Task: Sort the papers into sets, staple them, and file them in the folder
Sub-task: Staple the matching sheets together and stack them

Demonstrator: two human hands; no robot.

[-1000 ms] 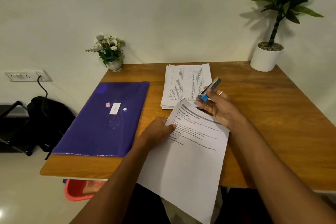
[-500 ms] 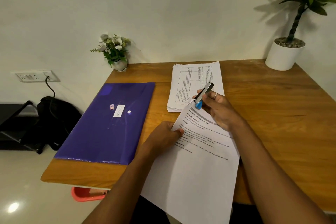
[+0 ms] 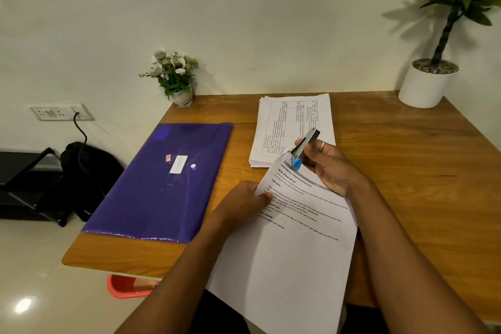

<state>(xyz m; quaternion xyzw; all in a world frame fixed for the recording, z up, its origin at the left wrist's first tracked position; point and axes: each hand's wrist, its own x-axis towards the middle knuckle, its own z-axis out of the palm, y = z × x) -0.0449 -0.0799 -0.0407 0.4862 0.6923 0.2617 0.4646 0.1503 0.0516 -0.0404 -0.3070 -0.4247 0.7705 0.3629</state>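
Silver and blue stapler (image 3: 303, 150), just right of the middle of the frame, gripped by the right hand (image 3: 329, 168) with fingers curled round it. Long and thin, slanting from lower left up to upper right, blue mouth at the low end. Mouth right on the top corner of the white paper set (image 3: 292, 252), biting over that corner. Squeezed all the way down or not: too small to tell. Paper set slanted too, long side running from that corner down toward the bottom of the frame, lower part hanging off the near edge of the wooden table (image 3: 406, 171). Left hand (image 3: 241, 203) at the left edge of the set, below and left of the stapler, pinching the sheets with the thumb on top. Right hand nearer the corner, so likely the one to press; left hand likely just there to keep the sheets lined up. Probably the stapling step, with the corner needing to sit deep in the mouth before the squeeze. More loose papers (image 3: 295, 122) in a stack just above the hands, behind the stapler. Purple folder (image 3: 162, 182) flat and closed at the left of the table, well apart from the stapler and nearer the left hand, ready for the finished set.
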